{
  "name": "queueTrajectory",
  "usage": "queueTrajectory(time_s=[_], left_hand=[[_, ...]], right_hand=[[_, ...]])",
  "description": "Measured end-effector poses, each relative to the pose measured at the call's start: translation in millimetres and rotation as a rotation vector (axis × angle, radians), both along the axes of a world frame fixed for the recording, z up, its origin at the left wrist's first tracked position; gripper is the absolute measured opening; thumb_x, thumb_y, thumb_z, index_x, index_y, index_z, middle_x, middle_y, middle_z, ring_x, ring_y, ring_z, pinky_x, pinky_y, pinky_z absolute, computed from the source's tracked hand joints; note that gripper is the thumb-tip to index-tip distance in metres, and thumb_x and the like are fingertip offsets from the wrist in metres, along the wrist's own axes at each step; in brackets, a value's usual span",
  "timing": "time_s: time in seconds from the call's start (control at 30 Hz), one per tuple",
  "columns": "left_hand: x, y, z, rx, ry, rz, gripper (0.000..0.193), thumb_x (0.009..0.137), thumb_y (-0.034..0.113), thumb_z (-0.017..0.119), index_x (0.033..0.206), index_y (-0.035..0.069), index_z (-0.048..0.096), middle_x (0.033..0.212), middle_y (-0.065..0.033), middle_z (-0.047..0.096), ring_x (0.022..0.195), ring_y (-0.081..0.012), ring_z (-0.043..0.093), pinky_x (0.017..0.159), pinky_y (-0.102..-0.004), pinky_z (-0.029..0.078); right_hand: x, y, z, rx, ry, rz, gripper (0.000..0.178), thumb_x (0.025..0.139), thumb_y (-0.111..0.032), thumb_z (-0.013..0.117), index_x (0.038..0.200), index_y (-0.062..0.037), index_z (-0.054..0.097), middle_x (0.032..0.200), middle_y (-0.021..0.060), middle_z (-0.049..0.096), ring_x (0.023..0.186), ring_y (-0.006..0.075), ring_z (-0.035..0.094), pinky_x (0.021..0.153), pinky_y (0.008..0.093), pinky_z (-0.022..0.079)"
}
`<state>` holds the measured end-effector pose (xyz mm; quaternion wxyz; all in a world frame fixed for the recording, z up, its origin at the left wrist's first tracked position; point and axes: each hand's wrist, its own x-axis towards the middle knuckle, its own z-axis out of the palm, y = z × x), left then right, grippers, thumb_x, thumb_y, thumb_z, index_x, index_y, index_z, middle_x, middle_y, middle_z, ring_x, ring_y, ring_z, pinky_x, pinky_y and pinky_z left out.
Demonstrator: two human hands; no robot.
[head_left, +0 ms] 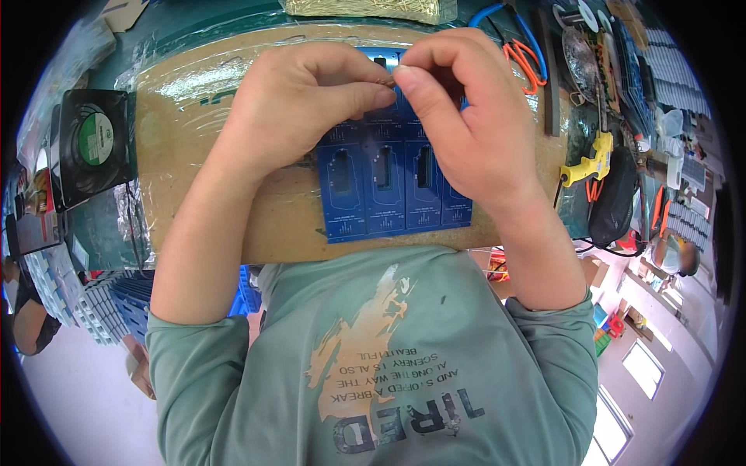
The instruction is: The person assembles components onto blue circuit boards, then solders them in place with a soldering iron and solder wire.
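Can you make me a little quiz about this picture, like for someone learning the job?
1. True or false: the black fan is left of the blue board panel.
2. Where are the fingertips of the left hand and right hand?
A) On the fan
B) Close together over the panel
C) Far apart, down by the shirt
3. What colour is the handle of the tool right of the panel?

Key: 1. True; 2. B; 3. Yellow.

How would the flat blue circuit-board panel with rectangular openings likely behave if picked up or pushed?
The flat blue circuit-board panel with rectangular openings looks thin and straight-edged, so it would probably lift as one stiff sheet. Lying flat on the tan work surface, it would likely slide rather than roll or tip. Its openings may be weaker spots if bent.
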<state>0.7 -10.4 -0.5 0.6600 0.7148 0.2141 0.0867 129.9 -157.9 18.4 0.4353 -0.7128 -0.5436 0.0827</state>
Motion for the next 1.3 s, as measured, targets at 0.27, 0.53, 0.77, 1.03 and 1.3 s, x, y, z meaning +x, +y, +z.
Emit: queueTrajectory(time_s=[0.27, 0.53, 0.77, 1.03, 1.3], left_hand=[[1.2, 0.6, 0.2, -0.018, -0.011, 0.013, 0.017, 0.082, 0.012, 0.076, 0.094, 0.001, 0.075, 0.081, -0.0040, 0.071, 0.073, -0.0103, 0.064, 0.068, -0.0250, 0.053], [-0.9, 1.4, 0.2, -0.025, 0.011, 0.036, 0.018, 0.082, 0.014, 0.078, 0.095, 0.002, 0.075, 0.080, -0.0020, 0.070, 0.071, -0.0079, 0.063, 0.060, -0.0215, 0.046], [0.4, -0.3, 2.5, -0.043, 0.025, 0.078, 0.019, 0.080, 0.014, 0.079, 0.093, 0.000, 0.075, 0.078, -0.0028, 0.070, 0.070, -0.0093, 0.062, 0.065, -0.0236, 0.051], [0.3, 0.6, 0.6, -0.033, 0.015, 0.063, 0.019, 0.080, 0.015, 0.078, 0.092, 0.001, 0.076, 0.077, -0.0025, 0.069, 0.070, -0.0091, 0.062, 0.064, -0.0239, 0.050], [0.2, 0.8, -1.0, -0.038, 0.006, 0.063, 0.018, 0.080, 0.014, 0.078, 0.092, 0.001, 0.076, 0.077, -0.0025, 0.069, 0.070, -0.0089, 0.062, 0.064, -0.0237, 0.050]], right_hand=[[-3.9, -9.4, -5.2, 0.019, 0.390, -0.092, 0.011, 0.090, -0.011, 0.067, 0.097, -0.0031, 0.063, 0.081, 0.0051, 0.063, 0.070, 0.0144, 0.061, 0.064, 0.0280, 0.049], [6.9, -39.2, -0.4, -0.282, 0.158, 0.103, 0.015, 0.092, -0.007, 0.061, 0.106, -0.0046, 0.065, 0.088, 0.0089, 0.064, 0.078, 0.0248, 0.064, 0.071, 0.0348, 0.051], [-9.4, -59.2, 3.4, -0.486, 0.132, 0.119, 0.017, 0.091, -0.005, 0.057, 0.106, -0.0063, 0.064, 0.093, 0.0129, 0.064, 0.086, 0.0343, 0.063, 0.073, 0.0421, 0.051], [-11.5, -60.5, 2.7, -0.552, 0.082, 0.132, 0.020, 0.085, -0.005, 0.059, 0.104, -0.0066, 0.062, 0.093, 0.0143, 0.065, 0.085, 0.0369, 0.064, 0.071, 0.0439, 0.052], [-15.6, -57.3, 3.6, -0.556, 0.066, 0.113, 0.020, 0.084, -0.006, 0.059, 0.104, -0.0077, 0.062, 0.096, 0.0135, 0.066, 0.086, 0.0364, 0.065, 0.072, 0.0438, 0.053]])
